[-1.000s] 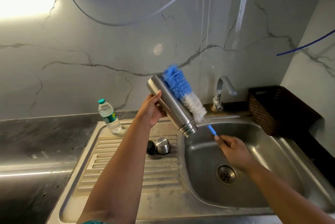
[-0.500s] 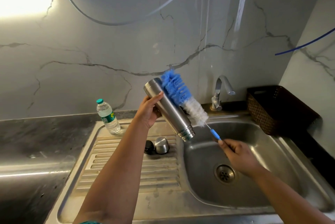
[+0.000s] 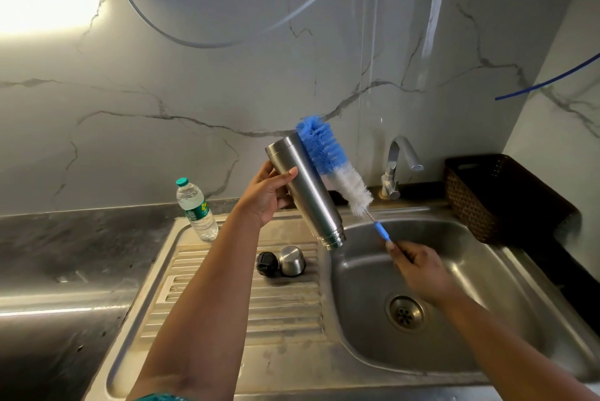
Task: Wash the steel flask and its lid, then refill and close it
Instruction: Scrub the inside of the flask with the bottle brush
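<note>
My left hand (image 3: 267, 197) grips the steel flask (image 3: 308, 193) near its base and holds it tilted, mouth pointing down and right over the sink edge. My right hand (image 3: 418, 271) grips the handle of a blue and white bottle brush (image 3: 334, 167). The bristles lie along the flask's outer right side. The flask's steel cup lid (image 3: 292, 260) and its black stopper (image 3: 267, 264) lie side by side on the ribbed drainboard (image 3: 233, 303) below the flask.
A steel sink basin (image 3: 487, 271) with a drain (image 3: 406, 312) is at the right, a tap (image 3: 397, 167) behind it. A plastic water bottle (image 3: 196, 209) stands at the drainboard's back left. A dark woven basket (image 3: 500, 196) sits right of the tap.
The flask is held slightly lower than one second ago. The brush has slid along the flask's outside, and my right hand has drawn a little down and right.
</note>
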Action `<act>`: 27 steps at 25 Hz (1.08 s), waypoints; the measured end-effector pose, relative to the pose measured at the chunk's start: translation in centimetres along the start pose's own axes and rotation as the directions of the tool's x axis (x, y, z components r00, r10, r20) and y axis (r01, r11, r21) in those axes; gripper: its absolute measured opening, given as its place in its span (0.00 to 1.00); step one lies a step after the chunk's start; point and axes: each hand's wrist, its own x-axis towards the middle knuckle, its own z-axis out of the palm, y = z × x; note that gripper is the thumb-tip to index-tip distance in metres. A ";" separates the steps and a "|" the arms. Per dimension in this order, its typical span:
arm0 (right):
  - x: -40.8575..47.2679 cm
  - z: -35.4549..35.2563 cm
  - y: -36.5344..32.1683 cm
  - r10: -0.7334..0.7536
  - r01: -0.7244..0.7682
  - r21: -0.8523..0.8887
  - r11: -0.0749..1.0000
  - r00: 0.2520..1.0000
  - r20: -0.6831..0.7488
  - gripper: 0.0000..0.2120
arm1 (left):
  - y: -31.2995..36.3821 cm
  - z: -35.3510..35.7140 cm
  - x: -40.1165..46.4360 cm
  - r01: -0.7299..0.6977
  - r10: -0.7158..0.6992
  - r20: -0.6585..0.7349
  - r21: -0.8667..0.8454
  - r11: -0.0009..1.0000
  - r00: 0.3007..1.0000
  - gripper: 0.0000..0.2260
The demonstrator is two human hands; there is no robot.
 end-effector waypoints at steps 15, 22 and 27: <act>-1.7 0.5 -0.1 -0.016 0.016 -0.061 0.998 1.000 0.002 0.11 | -1.0 0.2 -0.3 -0.021 0.008 -0.137 -0.093 0.995 0.991 0.17; -3.3 -0.6 1.1 0.051 -0.049 -0.109 0.993 0.999 0.011 0.10 | -0.8 -0.4 -0.5 0.007 -0.040 -0.220 -0.148 0.989 0.975 0.13; -2.1 -0.1 -0.9 0.017 -0.016 -0.091 0.996 1.000 0.003 0.09 | -1.2 1.7 -0.6 0.108 -0.129 -0.177 -0.128 0.986 0.976 0.15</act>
